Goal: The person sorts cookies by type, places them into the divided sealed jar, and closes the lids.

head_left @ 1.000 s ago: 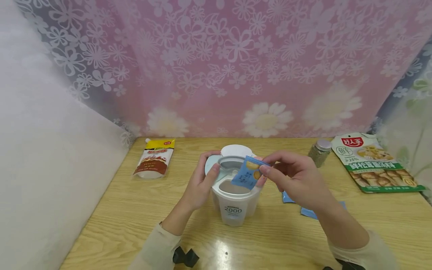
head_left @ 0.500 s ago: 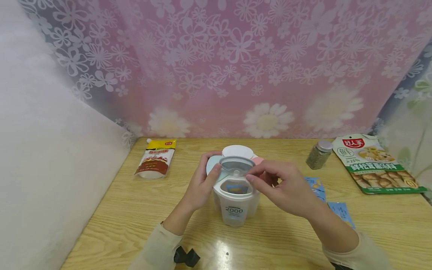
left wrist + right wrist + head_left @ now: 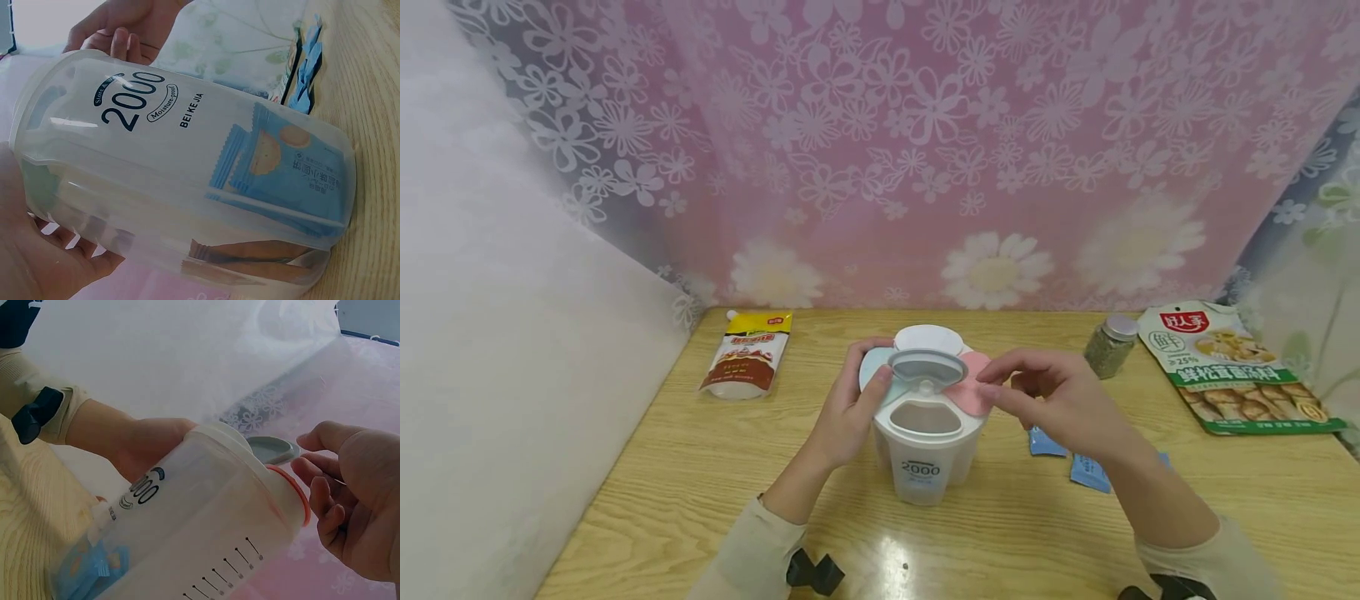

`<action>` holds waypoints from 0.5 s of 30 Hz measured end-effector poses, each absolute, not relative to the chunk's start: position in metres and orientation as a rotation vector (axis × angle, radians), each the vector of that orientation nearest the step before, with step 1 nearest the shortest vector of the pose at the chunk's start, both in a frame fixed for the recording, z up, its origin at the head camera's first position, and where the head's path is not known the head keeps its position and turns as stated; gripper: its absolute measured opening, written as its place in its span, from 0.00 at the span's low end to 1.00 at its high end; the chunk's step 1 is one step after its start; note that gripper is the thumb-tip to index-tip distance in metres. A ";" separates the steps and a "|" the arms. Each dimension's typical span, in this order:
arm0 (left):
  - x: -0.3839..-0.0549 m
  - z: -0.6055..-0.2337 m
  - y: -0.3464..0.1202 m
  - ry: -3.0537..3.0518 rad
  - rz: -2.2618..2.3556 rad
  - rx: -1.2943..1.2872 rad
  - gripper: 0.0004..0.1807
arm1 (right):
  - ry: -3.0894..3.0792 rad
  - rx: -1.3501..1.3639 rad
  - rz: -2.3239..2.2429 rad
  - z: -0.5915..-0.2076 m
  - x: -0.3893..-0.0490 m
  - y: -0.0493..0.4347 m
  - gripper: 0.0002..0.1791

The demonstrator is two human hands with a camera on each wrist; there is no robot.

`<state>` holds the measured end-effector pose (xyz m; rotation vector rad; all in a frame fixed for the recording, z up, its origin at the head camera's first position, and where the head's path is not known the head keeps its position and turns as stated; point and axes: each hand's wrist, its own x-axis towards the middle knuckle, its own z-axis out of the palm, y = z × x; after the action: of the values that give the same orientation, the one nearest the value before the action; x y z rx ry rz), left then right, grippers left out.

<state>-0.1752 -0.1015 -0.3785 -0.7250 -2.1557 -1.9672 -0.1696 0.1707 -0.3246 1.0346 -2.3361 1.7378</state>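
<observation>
A clear plastic storage canister [image 3: 921, 471] marked 2000 stands upright on the table. Its grey flap [image 3: 928, 367] is flipped up, leaving the front opening uncovered. My left hand [image 3: 842, 425] grips the canister's left side, thumb over the pale blue lid [image 3: 874, 372]. Close by the pink lid [image 3: 974, 392] is my right hand [image 3: 1063, 408], holding nothing, its fingers loosely bent; whether the fingertips touch that lid I cannot tell. Blue cookie packets [image 3: 300, 169] lie at the bottom of the front compartment, and a brown packet [image 3: 256, 259] sits in a neighbouring one.
Blue packets [image 3: 1047, 442] lie on the table [image 3: 647, 500] beneath my right hand. A jar of dried herbs [image 3: 1110, 347] and a green-and-white mushroom seasoning bag [image 3: 1236, 367] are at the back right. At the back left lies a spouted yellow-and-brown pouch [image 3: 747, 354].
The right hand first held a blue cookie packet over the front opening, then let it drop inside. It has since drawn back to the right, without the packet. The left hand keeps its grip.
</observation>
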 end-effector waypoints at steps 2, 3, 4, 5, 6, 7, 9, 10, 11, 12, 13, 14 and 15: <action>-0.175 -0.378 -0.101 -2.158 -1.966 -0.722 0.20 | -2.342 1.035 1.781 -0.326 -0.172 0.178 0.10; -0.175 -0.378 -0.101 -2.158 -1.968 -0.723 0.20 | -2.342 1.043 1.800 -0.327 -0.173 0.182 0.10; -0.175 -0.377 -0.101 -2.160 -1.968 -0.723 0.20 | -2.347 1.043 1.807 -0.328 -0.175 0.185 0.10; -0.175 -0.377 -0.101 -2.161 -1.967 -0.722 0.20 | -2.343 1.052 1.816 -0.329 -0.176 0.189 0.11; -0.175 -0.376 -0.101 -2.162 -1.966 -0.721 0.20 | -2.338 1.061 1.825 -0.330 -0.177 0.192 0.11; -0.175 -0.376 -0.101 -2.163 -1.965 -0.721 0.19 | -2.339 1.066 1.826 -0.332 -0.179 0.196 0.11; -0.174 -0.376 -0.101 -2.164 -1.961 -0.722 0.19 | -2.329 1.083 1.842 -0.335 -0.182 0.203 0.13; -0.174 -0.376 -0.101 -2.163 -1.960 -0.722 0.19 | -2.334 1.081 1.839 -0.336 -0.184 0.206 0.13; -0.175 -0.377 -0.101 -2.163 -1.960 -0.721 0.19 | -2.339 1.085 1.843 -0.338 -0.185 0.210 0.14; -0.175 -0.377 -0.101 -2.162 -1.959 -0.721 0.19 | -2.349 1.085 1.841 -0.340 -0.187 0.213 0.15; -0.175 -0.377 -0.101 -2.160 -1.960 -0.723 0.19 | -2.358 1.089 1.839 -0.341 -0.188 0.216 0.15; -0.175 -0.378 -0.101 -2.159 -1.960 -0.724 0.19 | -2.367 1.095 1.840 -0.343 -0.189 0.219 0.16; -0.175 -0.378 -0.101 -2.158 -1.961 -0.725 0.19 | -2.380 1.095 1.835 -0.345 -0.190 0.222 0.16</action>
<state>-0.1748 -0.1012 -0.3779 -0.7254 -2.1578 -1.9614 -0.1898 0.2220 -0.3449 1.0947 -2.3802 1.8352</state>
